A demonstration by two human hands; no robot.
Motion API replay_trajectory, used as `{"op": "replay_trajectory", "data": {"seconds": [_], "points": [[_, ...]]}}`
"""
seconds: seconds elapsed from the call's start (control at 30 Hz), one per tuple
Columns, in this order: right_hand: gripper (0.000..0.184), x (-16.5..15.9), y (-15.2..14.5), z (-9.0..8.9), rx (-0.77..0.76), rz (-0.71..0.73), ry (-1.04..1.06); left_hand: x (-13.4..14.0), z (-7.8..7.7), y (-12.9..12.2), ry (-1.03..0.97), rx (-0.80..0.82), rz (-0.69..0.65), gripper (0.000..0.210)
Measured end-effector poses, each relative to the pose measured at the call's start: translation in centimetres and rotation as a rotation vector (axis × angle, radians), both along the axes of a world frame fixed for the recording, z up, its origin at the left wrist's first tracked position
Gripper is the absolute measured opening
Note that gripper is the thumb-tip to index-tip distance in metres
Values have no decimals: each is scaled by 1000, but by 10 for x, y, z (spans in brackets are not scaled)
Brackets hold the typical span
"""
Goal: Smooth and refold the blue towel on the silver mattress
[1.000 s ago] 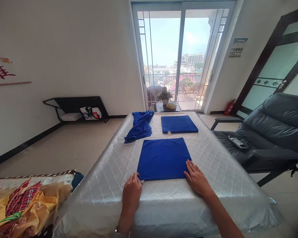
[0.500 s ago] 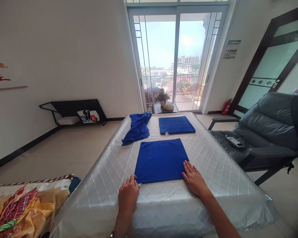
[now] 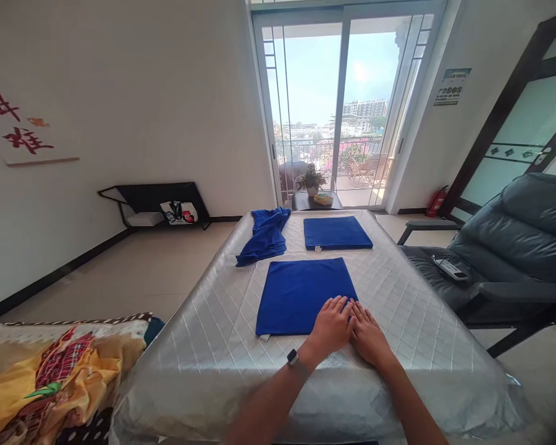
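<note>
Resting side by side at the near right corner of a folded royal-blue cloth (image 3: 301, 290), the left hand (image 3: 334, 324) and right hand (image 3: 368, 334) touch each other, both open and palm down, with nothing visibly gripped. The left fingers bend slightly over the fabric; the right ones lie nearly straight along its right edge. A smartwatch (image 3: 293, 356) sits on the left wrist. The cloth lies flat on a table with a silver quilted cover (image 3: 204, 346), a white tag (image 3: 265, 337) poking out at its near left corner. Just beyond it lies a neatly folded blue stack (image 3: 337, 232), and to that stack's left a crumpled blue cloth (image 3: 265, 238). A grey padded recliner (image 3: 514, 241) stands right of the table, a white power strip (image 3: 450, 269) on its seat.
</note>
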State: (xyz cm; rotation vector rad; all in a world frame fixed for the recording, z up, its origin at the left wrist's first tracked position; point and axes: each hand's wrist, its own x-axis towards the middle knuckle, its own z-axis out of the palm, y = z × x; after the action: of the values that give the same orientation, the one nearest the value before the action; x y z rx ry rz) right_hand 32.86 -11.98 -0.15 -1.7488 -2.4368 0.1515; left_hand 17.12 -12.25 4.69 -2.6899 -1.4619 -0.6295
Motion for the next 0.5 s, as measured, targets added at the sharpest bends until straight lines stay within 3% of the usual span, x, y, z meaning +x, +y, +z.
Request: {"op": "replay_trajectory", "data": {"seconds": [0.07,0.17,0.5], "points": [[60,1,1,-2,15,17,-16,14,-9,12,52,-16,-14,55],[60,0,1,-2,13,5,-15,11,-21,20,84,-101,46,65],[70,-3,-1,6,-37,-37,55,-78,-32,4,126,-213,242,69]]}}
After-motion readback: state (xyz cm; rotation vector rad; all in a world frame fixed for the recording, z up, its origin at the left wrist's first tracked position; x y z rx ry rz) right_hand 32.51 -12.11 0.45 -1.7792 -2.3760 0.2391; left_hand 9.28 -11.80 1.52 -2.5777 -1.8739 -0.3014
